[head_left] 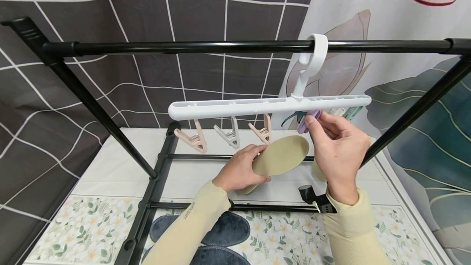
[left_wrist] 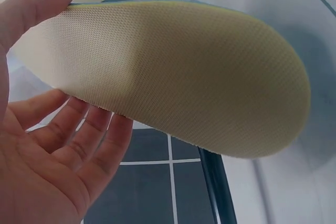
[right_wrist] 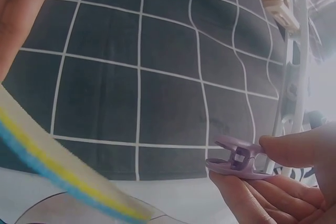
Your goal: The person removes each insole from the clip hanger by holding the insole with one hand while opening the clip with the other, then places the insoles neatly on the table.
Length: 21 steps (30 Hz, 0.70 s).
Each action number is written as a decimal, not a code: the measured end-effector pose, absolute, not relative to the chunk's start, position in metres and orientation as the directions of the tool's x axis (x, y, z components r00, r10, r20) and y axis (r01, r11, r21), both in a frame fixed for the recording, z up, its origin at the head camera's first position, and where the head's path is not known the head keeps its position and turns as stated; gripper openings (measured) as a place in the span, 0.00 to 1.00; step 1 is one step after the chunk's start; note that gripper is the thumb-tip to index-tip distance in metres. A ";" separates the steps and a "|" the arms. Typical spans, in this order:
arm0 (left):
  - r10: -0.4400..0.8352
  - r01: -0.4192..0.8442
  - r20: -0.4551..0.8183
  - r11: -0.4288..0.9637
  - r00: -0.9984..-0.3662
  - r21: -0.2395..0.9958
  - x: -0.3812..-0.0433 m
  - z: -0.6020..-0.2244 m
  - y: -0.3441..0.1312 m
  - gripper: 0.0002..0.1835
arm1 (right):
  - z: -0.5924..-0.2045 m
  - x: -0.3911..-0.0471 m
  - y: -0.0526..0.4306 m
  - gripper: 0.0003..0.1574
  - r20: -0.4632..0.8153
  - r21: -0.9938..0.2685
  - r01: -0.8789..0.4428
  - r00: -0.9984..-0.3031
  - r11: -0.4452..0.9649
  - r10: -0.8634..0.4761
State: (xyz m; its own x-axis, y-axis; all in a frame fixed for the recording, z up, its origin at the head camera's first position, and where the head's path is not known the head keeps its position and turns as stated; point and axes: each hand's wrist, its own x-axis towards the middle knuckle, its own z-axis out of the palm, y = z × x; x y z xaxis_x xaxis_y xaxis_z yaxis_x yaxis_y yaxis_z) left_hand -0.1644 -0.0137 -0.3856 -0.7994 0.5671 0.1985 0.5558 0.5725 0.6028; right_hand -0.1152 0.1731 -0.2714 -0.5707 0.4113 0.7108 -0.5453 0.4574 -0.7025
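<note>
My left hand (head_left: 243,167) grips a beige insole (head_left: 283,156) by its edges, thumb on one side and fingers on the other. In the left wrist view its textured face fills much of the frame. My right hand (head_left: 340,150) pinches a purple clothespin (head_left: 308,121) just beneath the white hanger (head_left: 228,107). The right wrist view shows thumb and fingers on the handle end of this clothespin, its jaws parted and nothing between them. The insole, with a yellow and blue edge (right_wrist: 68,174), lies left of the clothespin there. A second beige insole (head_left: 318,171) is partly hidden behind my right hand.
The hanger's hook goes over a black rail (head_left: 191,47). Pink clothespins (head_left: 195,136), a grey one (head_left: 231,134) and a green one (head_left: 353,113) hang below it. Dark blue slippers (head_left: 226,229) lie under the lower bar (head_left: 272,207). A dark checked curtain (head_left: 198,19) hangs behind.
</note>
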 end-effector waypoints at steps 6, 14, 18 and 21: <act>0.570 0.549 0.168 0.604 -0.804 0.577 -0.161 -0.384 -0.013 0.46 | -0.272 -0.114 0.174 0.12 0.681 -0.732 -0.516 -0.590 0.446 0.434; 0.582 0.576 0.180 0.620 -0.793 0.532 -0.154 -0.381 -0.011 0.46 | -0.271 -0.114 0.174 0.12 0.658 -0.752 -0.510 -0.609 0.417 0.442; 0.594 0.601 0.199 0.621 -0.780 0.502 -0.150 -0.379 -0.008 0.45 | -0.270 -0.113 0.174 0.12 0.668 -0.743 -0.517 -0.607 0.424 0.431; 0.604 0.616 0.203 0.625 -0.771 0.480 -0.146 -0.379 -0.007 0.45 | -0.271 -0.113 0.174 0.11 0.658 -0.752 -0.508 -0.612 0.420 0.439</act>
